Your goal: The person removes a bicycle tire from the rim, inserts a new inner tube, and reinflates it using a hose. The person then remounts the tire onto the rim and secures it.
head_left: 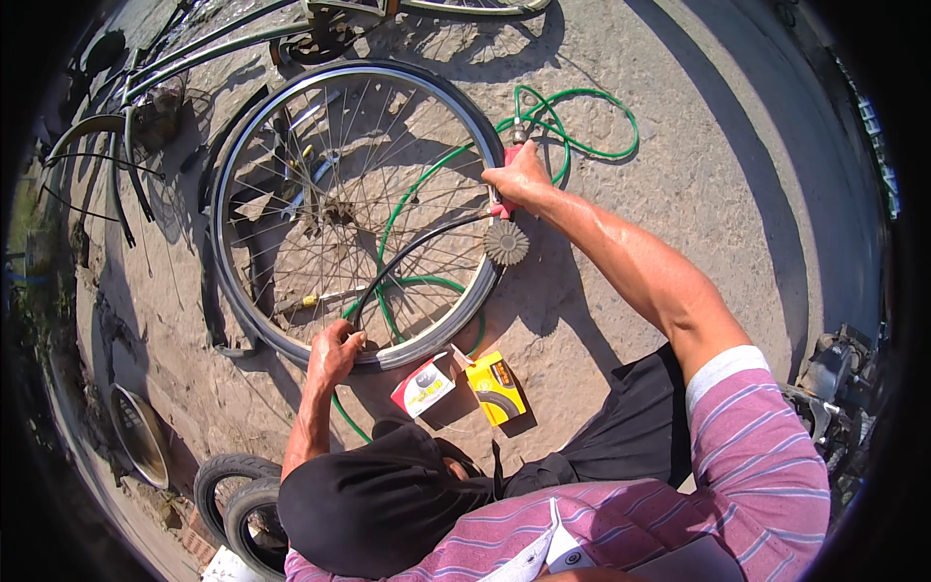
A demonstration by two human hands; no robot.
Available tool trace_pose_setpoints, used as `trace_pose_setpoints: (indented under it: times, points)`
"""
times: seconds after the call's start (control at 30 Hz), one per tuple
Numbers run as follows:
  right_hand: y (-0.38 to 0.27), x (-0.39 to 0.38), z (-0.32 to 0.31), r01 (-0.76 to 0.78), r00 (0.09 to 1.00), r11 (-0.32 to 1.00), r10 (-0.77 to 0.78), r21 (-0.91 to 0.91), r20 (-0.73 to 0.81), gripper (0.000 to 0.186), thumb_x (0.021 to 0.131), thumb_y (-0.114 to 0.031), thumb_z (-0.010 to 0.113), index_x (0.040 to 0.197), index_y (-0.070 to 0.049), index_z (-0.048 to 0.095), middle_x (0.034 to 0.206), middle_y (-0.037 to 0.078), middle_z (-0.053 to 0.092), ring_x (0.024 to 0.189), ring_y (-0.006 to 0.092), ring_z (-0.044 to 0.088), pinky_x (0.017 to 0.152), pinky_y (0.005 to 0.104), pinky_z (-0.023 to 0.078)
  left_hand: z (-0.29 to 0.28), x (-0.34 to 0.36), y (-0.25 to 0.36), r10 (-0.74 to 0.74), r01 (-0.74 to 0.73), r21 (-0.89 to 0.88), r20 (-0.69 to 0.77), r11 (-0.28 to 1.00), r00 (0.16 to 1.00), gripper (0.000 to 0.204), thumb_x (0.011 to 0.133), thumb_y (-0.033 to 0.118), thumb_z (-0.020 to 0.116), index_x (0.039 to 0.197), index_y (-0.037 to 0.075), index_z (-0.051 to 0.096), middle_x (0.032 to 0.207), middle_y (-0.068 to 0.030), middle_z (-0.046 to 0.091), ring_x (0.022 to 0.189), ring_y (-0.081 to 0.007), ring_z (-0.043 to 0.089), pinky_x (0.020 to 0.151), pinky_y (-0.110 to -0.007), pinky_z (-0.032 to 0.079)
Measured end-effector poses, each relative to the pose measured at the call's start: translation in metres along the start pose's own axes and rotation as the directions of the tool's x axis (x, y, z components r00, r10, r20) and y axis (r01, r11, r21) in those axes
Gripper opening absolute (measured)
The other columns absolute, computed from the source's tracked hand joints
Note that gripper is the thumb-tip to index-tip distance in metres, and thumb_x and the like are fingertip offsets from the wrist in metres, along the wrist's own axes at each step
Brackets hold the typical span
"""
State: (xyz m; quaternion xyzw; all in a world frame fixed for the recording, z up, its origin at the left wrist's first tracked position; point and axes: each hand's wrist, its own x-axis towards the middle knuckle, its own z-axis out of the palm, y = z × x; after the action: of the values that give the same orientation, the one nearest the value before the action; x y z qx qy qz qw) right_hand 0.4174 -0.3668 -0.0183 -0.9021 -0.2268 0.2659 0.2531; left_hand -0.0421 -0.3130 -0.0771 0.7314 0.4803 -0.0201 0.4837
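Note:
A spoked bicycle wheel (427, 346) with a silver rim and dark tyre stands before me. My right hand (522, 179) is wrapped round a red tyre inflator (511, 155) at the wheel's right side. Below that hand hangs its round gauge (506, 242) in a ribbed grey cover. From the inflator a black hose (415, 242) curves across the spokes to the rim's near edge. There my left hand (333, 353) is closed round the hose's end; its fingers hide the tip. A green air hose (635, 124) joins the inflator's top and loops over the ground.
A yellow box (497, 389) and a white-and-red box (424, 386) lie by the wheel's near edge. Tools, among them a screwdriver (312, 300), show behind the spokes. A bicycle frame (208, 46) lies at far left. Two small tyres (233, 466) and a basin (139, 436) are at near left.

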Motion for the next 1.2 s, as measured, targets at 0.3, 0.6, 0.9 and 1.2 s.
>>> trace_pose_setpoints:
  times: [0.3, 0.6, 0.9, 1.2]
  points:
    - [-0.005, -0.004, 0.006, -0.003, 1.0, 1.0, 0.004, 0.021, -0.027, 0.1, 0.07, -0.032, 0.087, 0.143, 0.013, 0.036, 0.132, 0.036, 0.062, 0.123, 0.0453, 0.067, 0.105, 0.0471, 0.055, -0.01, -0.004, 0.001, -0.023, 0.024, -0.025, 0.066, 0.999, 0.998, 0.028, 0.098, 0.025, 0.073, 0.099, -0.003, 0.069, 0.074, -0.0054, 0.066, 0.063, -0.0146, 0.06, 0.054, -0.034, 0.047]
    - [-0.005, -0.002, 0.007, -0.019, 1.0, 1.0, 0.019, 0.001, 0.01, 0.102, 0.072, -0.033, 0.085, 0.146, 0.014, 0.034, 0.129, 0.034, 0.066, 0.117, 0.0421, 0.07, 0.099, 0.045, 0.058, -0.023, -0.011, 0.026, -0.124, 0.172, -0.227, 0.212, 0.958, 0.969, 0.024, 0.1, 0.021, 0.072, 0.093, 0.0, 0.063, 0.071, -0.0036, 0.062, 0.055, -0.0118, 0.054, 0.048, -0.031, 0.043]
    - [0.008, 0.01, 0.007, -0.012, 1.0, 0.999, 0.011, 0.048, 0.015, 0.086, 0.077, -0.025, 0.081, 0.139, 0.013, 0.037, 0.116, 0.033, 0.068, 0.098, 0.0402, 0.075, 0.082, 0.0447, 0.064, -0.015, -0.004, 0.022, -0.098, 0.13, -0.204, 0.16, 0.97, 0.982, 0.022, 0.101, 0.019, 0.07, 0.094, 0.0, 0.064, 0.069, -0.0026, 0.059, 0.054, -0.0113, 0.053, 0.047, -0.031, 0.042]
    - [-0.01, -0.001, -0.018, 0.003, 1.0, 0.998, -0.003, 0.069, -0.003, 0.098, 0.071, -0.033, 0.085, 0.145, 0.01, 0.038, 0.132, 0.033, 0.064, 0.125, 0.0428, 0.066, 0.104, 0.0461, 0.054, -0.013, -0.012, -0.011, -0.075, 0.095, -0.377, 0.068, 0.921, 0.995, 0.038, 0.097, 0.02, 0.078, 0.126, -0.003, 0.072, 0.083, -0.0054, 0.07, 0.059, -0.0111, 0.059, 0.05, -0.029, 0.046]
